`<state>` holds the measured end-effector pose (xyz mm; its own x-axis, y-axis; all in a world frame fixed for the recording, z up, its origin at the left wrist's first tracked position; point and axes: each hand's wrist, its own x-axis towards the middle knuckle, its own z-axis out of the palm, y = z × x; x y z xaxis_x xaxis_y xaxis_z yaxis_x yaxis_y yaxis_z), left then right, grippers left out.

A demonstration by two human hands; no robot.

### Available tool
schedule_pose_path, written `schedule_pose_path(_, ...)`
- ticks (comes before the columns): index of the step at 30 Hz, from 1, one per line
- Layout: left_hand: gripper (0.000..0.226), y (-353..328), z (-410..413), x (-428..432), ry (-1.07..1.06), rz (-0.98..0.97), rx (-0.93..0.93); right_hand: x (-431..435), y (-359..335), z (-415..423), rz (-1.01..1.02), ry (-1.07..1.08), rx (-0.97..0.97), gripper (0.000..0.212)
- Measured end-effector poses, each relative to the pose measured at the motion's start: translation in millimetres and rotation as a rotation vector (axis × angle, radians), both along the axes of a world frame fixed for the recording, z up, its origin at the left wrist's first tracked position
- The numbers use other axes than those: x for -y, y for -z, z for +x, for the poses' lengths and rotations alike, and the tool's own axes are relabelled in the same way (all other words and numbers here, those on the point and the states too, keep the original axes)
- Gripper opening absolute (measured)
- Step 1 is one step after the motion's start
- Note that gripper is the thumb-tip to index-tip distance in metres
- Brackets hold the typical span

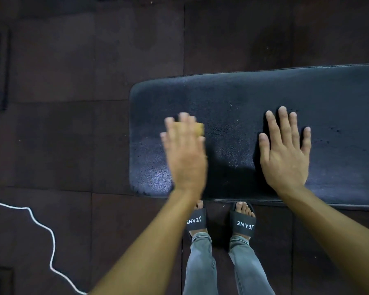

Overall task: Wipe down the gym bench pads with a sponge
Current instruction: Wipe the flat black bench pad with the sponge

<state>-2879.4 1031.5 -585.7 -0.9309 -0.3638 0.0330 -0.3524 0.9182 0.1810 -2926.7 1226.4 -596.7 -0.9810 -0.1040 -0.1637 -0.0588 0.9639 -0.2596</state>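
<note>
A dark padded bench, the worktop (254,116), runs from the middle of the view out past the right edge, its rounded end pointing left. The left hand (184,150) lies over the pad near that rounded end, blurred, with a yellow sponge (199,129) under it; only one corner of the sponge shows past the fingers (186,122). The fingers lie mostly straight over the sponge, pressing it to the pad rather than curling round it, though the blur makes the exact hold hard to read. The right hand (284,154) lies flat on the pad further right, well apart from the left, palm down, fingers spread wide and holding nothing. The pad's surface looks wet and speckled with small drops, with a pale sheen near the rounded end by the left hand. Below the near edge of the pad stand two feet in black slides (242,224) with white lettering and grey jeans (200,265). The floor (73,81) is dark rubber tiling, and a white cord (41,225) snakes across it at lower left.
</note>
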Motion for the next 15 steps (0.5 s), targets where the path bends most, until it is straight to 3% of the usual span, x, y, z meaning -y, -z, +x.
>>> schedule_pose_path(3, 0.049, -0.6, -7.2, -49.8, 0.387, 0.037, -0.001, -2.4, 1.3, 0.1, -0.007, -0.019, -0.013, 0.055)
schedule_pose_path(5, 0.049, 0.1, -14.2, -29.4, 0.464, -0.019, 0.007, -3.8, 0.9, -0.7, -0.013, -0.030, -0.006, 0.055)
schedule_pose_path(7, 0.050, 2.7, -11.9, 17.1, 0.219, -0.064, 0.006, -4.7, -0.4, -1.4, -0.026, -0.030, 0.009, 0.055)
schedule_pose_path(10, 0.050, 1.2, 17.5, 83.4, -0.368, 0.100, -0.041, -0.9, -0.7, -0.4, -0.029, -0.028, 0.009, 0.055)
schedule_pose_path(12, 0.050, -0.8, 39.5, 78.4, -0.485, 0.170, -0.050, -1.6, -0.9, -1.4, -0.024, -0.026, 0.010, 0.054)
schedule_pose_path(15, 0.049, -1.5, 50.8, 13.7, -0.415, 0.137, -0.028, -4.3, -3.0, -1.5, -0.038, -0.032, 0.036, 0.055)
